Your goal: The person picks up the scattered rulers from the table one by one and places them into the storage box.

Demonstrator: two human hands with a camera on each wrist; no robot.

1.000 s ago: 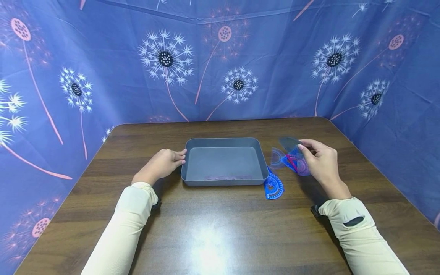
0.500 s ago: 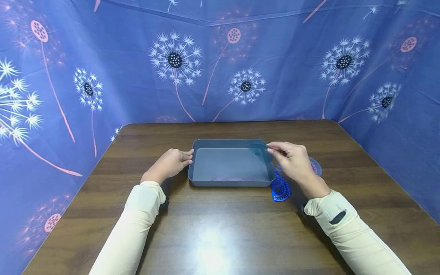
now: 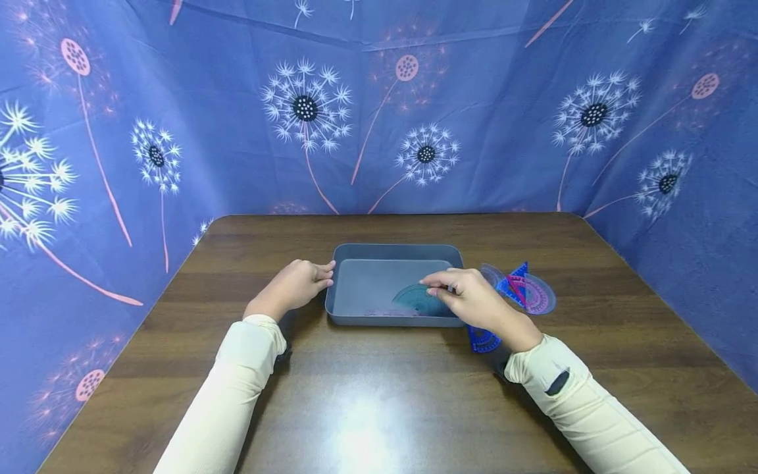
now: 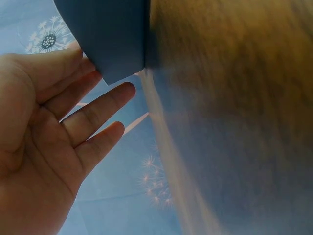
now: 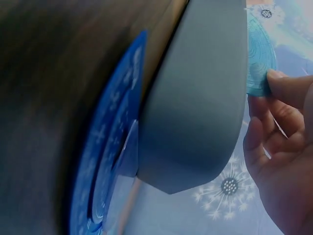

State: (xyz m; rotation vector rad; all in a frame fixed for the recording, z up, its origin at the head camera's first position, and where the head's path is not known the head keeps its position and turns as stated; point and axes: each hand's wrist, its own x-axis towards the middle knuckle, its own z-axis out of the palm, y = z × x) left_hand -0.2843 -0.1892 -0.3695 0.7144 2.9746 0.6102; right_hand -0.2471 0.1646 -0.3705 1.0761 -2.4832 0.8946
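Note:
Near the right side of the grey rectangular tray (image 3: 367, 283), my right hand (image 3: 470, 296) pinches a clear teal protractor (image 3: 414, 298) between thumb and fingers. It hangs tilted over the tray's inside; its lower edge is near the tray floor, and contact cannot be told. The right wrist view shows the teal protractor (image 5: 259, 58) above the tray wall (image 5: 195, 98). My left hand (image 3: 293, 286) touches the tray's left side with fairly straight fingers. In the left wrist view, some fingertips of that hand (image 4: 54, 117) are hidden behind the tray corner (image 4: 110, 39).
A blue protractor (image 3: 483, 340) lies on the wooden table (image 3: 308, 395) against the tray's front right corner. Farther right lie a purple-pink protractor (image 3: 540, 294), a blue set square (image 3: 519, 271) and a clear piece, overlapping. A patterned blue cloth (image 3: 485, 99) hangs behind the table.
My right hand has carried the teal protractor leftward from beside the tray to over its inside, lowering it. The left hand stays at the tray's side. The view has shifted slightly.

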